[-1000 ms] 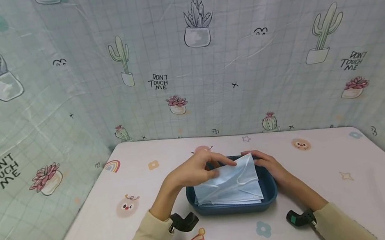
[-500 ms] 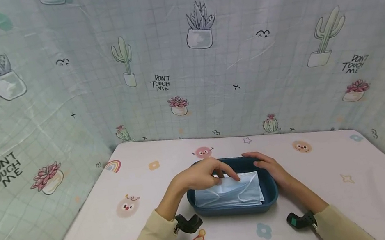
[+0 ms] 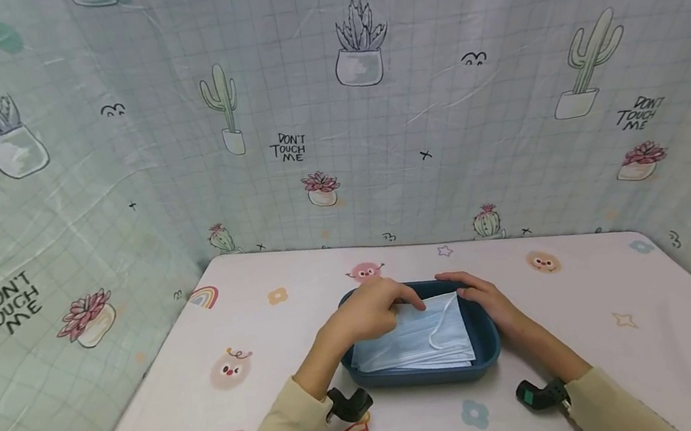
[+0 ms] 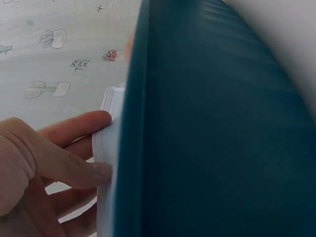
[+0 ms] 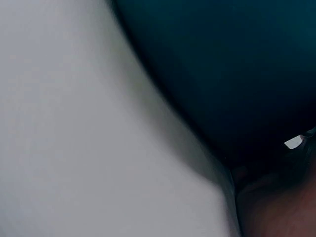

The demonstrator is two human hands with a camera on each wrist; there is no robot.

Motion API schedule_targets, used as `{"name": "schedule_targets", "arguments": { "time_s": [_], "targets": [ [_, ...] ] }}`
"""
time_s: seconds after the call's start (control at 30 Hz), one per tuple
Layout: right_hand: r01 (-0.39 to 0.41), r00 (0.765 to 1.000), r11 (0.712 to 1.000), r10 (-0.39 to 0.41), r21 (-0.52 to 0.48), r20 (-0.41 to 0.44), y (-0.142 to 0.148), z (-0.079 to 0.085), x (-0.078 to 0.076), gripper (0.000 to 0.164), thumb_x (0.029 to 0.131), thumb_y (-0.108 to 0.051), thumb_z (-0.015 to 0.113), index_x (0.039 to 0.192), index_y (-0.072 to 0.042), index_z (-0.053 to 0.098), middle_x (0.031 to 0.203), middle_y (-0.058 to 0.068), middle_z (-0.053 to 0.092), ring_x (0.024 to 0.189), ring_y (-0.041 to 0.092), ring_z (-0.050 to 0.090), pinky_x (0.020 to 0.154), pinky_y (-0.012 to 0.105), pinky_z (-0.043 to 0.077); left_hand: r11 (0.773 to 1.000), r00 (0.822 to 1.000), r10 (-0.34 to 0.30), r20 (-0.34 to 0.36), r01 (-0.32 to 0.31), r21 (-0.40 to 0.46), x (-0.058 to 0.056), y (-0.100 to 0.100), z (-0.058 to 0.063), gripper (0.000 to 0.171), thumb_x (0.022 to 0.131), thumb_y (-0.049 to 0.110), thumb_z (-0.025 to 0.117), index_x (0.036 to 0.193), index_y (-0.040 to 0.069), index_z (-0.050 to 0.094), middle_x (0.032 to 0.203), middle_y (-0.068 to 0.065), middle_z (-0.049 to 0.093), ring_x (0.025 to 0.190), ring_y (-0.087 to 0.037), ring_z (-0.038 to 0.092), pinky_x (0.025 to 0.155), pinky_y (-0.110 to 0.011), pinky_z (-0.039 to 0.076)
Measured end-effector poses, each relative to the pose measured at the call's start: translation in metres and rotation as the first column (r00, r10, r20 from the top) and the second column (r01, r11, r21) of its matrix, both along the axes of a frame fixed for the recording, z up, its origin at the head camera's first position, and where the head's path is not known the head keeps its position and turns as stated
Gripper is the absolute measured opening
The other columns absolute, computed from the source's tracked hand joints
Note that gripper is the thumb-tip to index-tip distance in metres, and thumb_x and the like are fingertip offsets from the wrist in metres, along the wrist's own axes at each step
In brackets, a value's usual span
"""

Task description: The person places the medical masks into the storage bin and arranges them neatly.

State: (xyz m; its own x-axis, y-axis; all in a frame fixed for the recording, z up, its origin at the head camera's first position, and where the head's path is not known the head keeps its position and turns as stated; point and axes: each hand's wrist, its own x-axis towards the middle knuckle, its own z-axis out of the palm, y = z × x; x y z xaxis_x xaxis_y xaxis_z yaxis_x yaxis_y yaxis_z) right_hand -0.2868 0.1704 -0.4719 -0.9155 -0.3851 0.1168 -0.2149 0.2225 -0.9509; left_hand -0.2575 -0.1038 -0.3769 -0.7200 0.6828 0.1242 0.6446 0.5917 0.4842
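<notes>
A dark blue plastic bin (image 3: pixel 423 379) holds a stack of light blue face masks (image 3: pixel 409 351). Over the bin's left side, my left hand (image 3: pixel 368 311) reaches in from above, index finger at the upper edge of the top mask. In the left wrist view, the thumb and fingers (image 4: pixel 94 121) of that hand pinch the white edge of the masks (image 4: pixel 106 143), partly hidden behind the bin's wall (image 4: pixel 212 128). My right hand (image 3: pixel 489 302) holds the bin's far right corner, thumb over the rim. The right wrist view shows mostly the bin's dark side (image 5: pixel 222 64).
The bin stands on a white tabletop cover (image 3: pixel 577 330) printed with cartoon figures. A curtain (image 3: pixel 330 113) with cactus drawings rises behind the table and along both sides. A black wrist camera (image 3: pixel 350 403) sits on each forearm.
The left hand first lowered with the raised mask onto the stack. It has since shifted slightly right, and the top mask's far edge has risen again. The right hand stays at the bin.
</notes>
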Motion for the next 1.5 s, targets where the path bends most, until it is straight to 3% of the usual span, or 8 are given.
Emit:
{"name": "schedule_targets", "arguments": {
  "time_s": [0.17, 0.37, 0.47, 0.7, 1.0, 1.13, 1.37, 1.5],
  "targets": [
    [-0.001, 1.0, 1.0, 0.001, -0.004, 0.008, 0.001, -0.001, -0.001, 0.046, 0.108, -0.013, 0.036, 0.152, -0.007, 0.048, 0.163, 0.019, 0.04, 0.15, 0.028, 0.037, 0.127, 0.063, 0.019, 1.0, 1.0, 0.004, -0.01, -0.004, 0.009, 0.0, 0.005, -0.001, 0.051, 0.086, -0.018, 0.05, 0.111, 0.014, 0.08, 0.115, 0.002, 0.078, 0.095, -0.011, 0.066, 0.083, -0.02, 0.053],
    [-0.015, 1.0, 1.0, 0.015, 0.0, -0.002, 0.002, -0.003, -0.003, 0.045, 0.109, -0.016, 0.039, 0.152, -0.007, 0.048, 0.162, 0.019, 0.042, 0.129, -0.01, 0.047, 0.111, 0.015, 0.034, 0.999, 1.0, 0.012, -0.015, -0.011, 0.051, -0.003, 0.007, -0.006, 0.042, 0.087, -0.018, 0.054, 0.102, 0.011, 0.08, 0.104, -0.002, 0.076, 0.086, -0.01, 0.06, 0.078, -0.018, 0.051],
    [-0.017, 1.0, 1.0, 0.017, -0.005, -0.003, 0.003, -0.004, -0.003, 0.045, 0.109, -0.017, 0.039, 0.152, -0.008, 0.049, 0.162, 0.019, 0.042, 0.128, -0.012, 0.047, 0.106, 0.008, 0.033, 0.998, 0.999, 0.038, -0.012, -0.037, 0.057, -0.005, 0.008, -0.008, 0.038, 0.089, -0.017, 0.056, 0.1, 0.009, 0.081, 0.103, -0.003, 0.076, 0.087, -0.01, 0.06, 0.076, -0.017, 0.05],
    [-0.006, 1.0, 1.0, 0.006, 0.013, 0.01, 0.003, -0.003, -0.002, 0.045, 0.109, -0.018, 0.039, 0.153, -0.01, 0.049, 0.163, 0.016, 0.041, 0.133, -0.004, 0.044, 0.11, 0.015, 0.032, 0.998, 0.997, 0.066, -0.026, -0.066, -0.012, -0.008, 0.008, -0.012, 0.039, 0.087, -0.013, 0.059, 0.108, 0.01, 0.081, 0.112, -0.002, 0.078, 0.098, -0.011, 0.067, 0.085, -0.024, 0.055],
    [-0.008, 1.0, 1.0, 0.008, 0.001, 0.013, 0.001, -0.001, -0.002, 0.046, 0.108, -0.016, 0.039, 0.152, -0.008, 0.048, 0.163, 0.017, 0.041, 0.148, 0.021, 0.037, 0.127, 0.061, 0.018, 0.991, 0.997, 0.082, 0.002, -0.082, -0.11, -0.011, 0.004, -0.015, 0.026, 0.091, 0.006, 0.074, 0.116, 0.011, 0.079, 0.122, -0.002, 0.076, 0.113, -0.016, 0.068, 0.1, -0.034, 0.057],
    [-0.006, 1.0, 1.0, 0.006, 0.005, 0.009, 0.001, 0.0, -0.002, 0.046, 0.108, -0.016, 0.039, 0.152, -0.008, 0.048, 0.163, 0.017, 0.041, 0.148, 0.021, 0.038, 0.126, 0.06, 0.02, 0.989, 0.996, 0.087, 0.023, -0.083, -0.121, -0.012, 0.002, -0.017, 0.027, 0.092, 0.011, 0.076, 0.119, 0.011, 0.078, 0.123, -0.002, 0.076, 0.117, -0.017, 0.068, 0.103, -0.035, 0.056],
    [-0.019, 1.0, 1.0, 0.019, -0.004, -0.012, 0.001, -0.001, -0.003, 0.045, 0.109, -0.016, 0.039, 0.152, -0.007, 0.049, 0.162, 0.018, 0.042, 0.134, -0.009, 0.041, 0.127, 0.06, 0.017, 0.992, 0.995, 0.09, 0.031, -0.087, -0.096, -0.015, -0.003, -0.02, 0.028, 0.097, 0.015, 0.07, 0.125, 0.012, 0.074, 0.127, -0.002, 0.074, 0.126, -0.019, 0.065, 0.11, -0.038, 0.052],
    [-0.021, 1.0, 1.0, 0.021, -0.009, -0.008, 0.001, -0.003, -0.002, 0.045, 0.109, -0.016, 0.039, 0.152, -0.007, 0.049, 0.162, 0.018, 0.042, 0.131, -0.013, 0.042, 0.124, 0.032, 0.026, 0.995, 0.995, 0.093, 0.02, -0.092, -0.046, -0.017, -0.011, -0.016, 0.029, 0.099, 0.017, 0.068, 0.127, 0.01, 0.073, 0.128, -0.005, 0.073, 0.126, -0.02, 0.065, 0.11, -0.04, 0.051]
  ]
}}
